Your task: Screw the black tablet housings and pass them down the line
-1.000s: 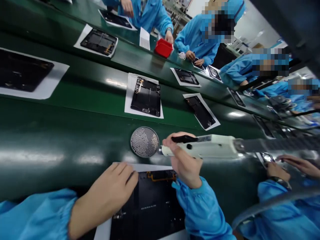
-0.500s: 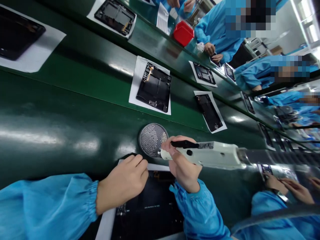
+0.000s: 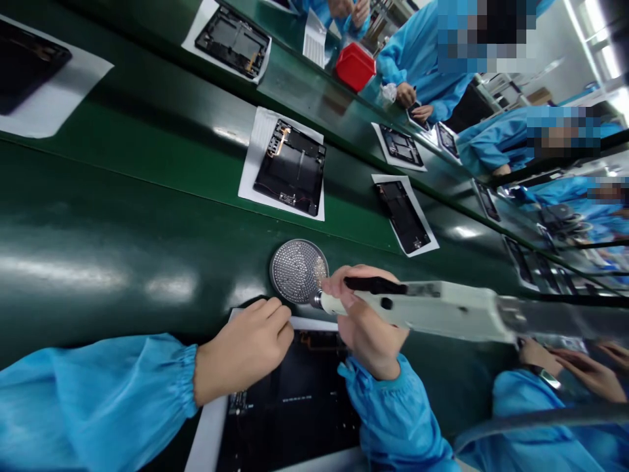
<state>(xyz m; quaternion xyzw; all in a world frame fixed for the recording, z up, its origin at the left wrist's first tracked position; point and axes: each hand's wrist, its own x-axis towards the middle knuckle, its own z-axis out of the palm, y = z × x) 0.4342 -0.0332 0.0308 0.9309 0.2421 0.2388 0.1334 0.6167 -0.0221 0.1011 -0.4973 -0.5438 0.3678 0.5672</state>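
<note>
My right hand (image 3: pixel 371 328) is wrapped round a pale electric screwdriver (image 3: pixel 442 308) with a black lever. The driver's tip points left, at the right rim of a round grey screw tray (image 3: pixel 295 272) whose face is dotted with small holes. My left hand (image 3: pixel 248 347) lies over the upper left edge of a black opened tablet (image 3: pixel 295 406), fingers curled in. What is between those fingers is hidden. Under the tablet is a white sheet (image 3: pixel 204 436), and the tablet's upper part shows an orange flex strip.
Opened tablets on white sheets, such as one tablet (image 3: pixel 289 167) and a narrower one (image 3: pixel 403 216), lie along the green bench (image 3: pixel 147 216). A red bin (image 3: pixel 354 67) stands at the back. Co-workers in blue sleeves sit opposite; another's hands (image 3: pixel 580 367) are at right. A cable (image 3: pixel 540 419) crosses lower right.
My right hand and the screwdriver have shifted slightly right, still by the tray's rim. My left hand stays at the tablet's edge. The whole view has moved a little.
</note>
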